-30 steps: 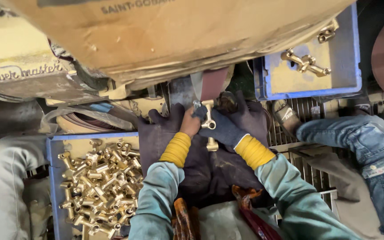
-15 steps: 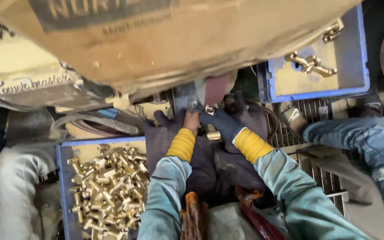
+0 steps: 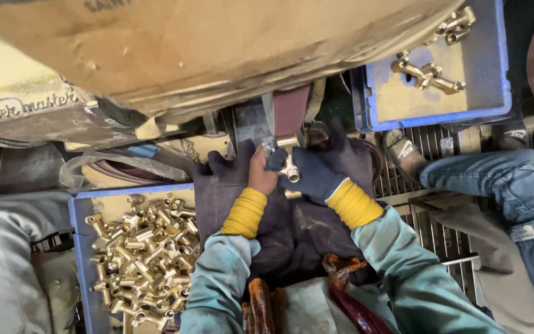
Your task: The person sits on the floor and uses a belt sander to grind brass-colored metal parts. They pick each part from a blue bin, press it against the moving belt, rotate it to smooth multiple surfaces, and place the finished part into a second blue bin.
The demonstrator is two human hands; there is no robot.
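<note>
I have both hands on one brass fitting, pressed against the reddish belt of the grinder. My left hand has its fingers closed round the near end; my right hand, dark-gloved, pinches the other side. The left tray is heaped with fittings, while the far right tray holds only a few, so I judge most remain.
</note>
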